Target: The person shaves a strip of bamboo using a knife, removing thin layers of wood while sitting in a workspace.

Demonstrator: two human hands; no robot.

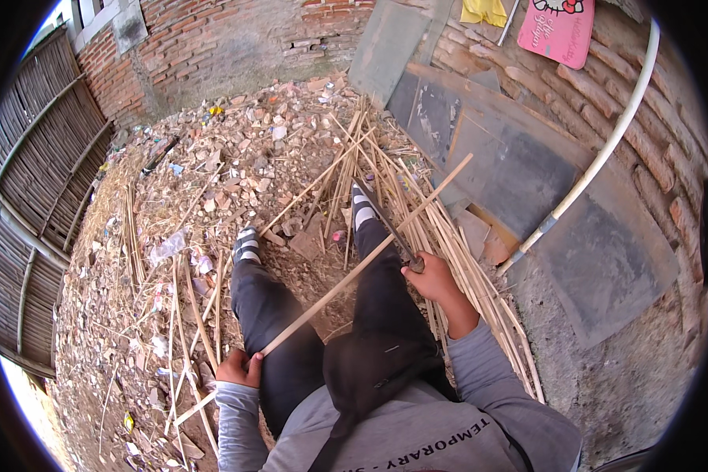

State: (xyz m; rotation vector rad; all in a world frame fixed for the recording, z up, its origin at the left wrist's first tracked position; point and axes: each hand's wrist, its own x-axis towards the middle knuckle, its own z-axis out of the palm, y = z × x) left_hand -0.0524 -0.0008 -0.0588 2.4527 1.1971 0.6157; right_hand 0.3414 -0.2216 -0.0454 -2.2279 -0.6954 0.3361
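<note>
A long, pale bamboo strip (316, 307) slants across my lap, from low on the left up to the right. My left hand (240, 369) is closed around its lower part, beside my left thigh. In my right hand (433, 278), the fingers wrap the handle of a long dark-bladed knife (406, 248). Its blade points forward and left toward my right foot and crosses the strip in this view; whether the two touch I cannot tell. Many cut bamboo strips (486, 295) lie along my right side, fanning out from a heap in front of my feet.
More strips (182, 315) lie at my left over rubble and litter (236, 173). Dark flat panels (519, 157) lean on the brick wall at right, near a pale pole (606, 161). A pink board (557, 33) is up there. A bamboo fence (35, 189) stands left.
</note>
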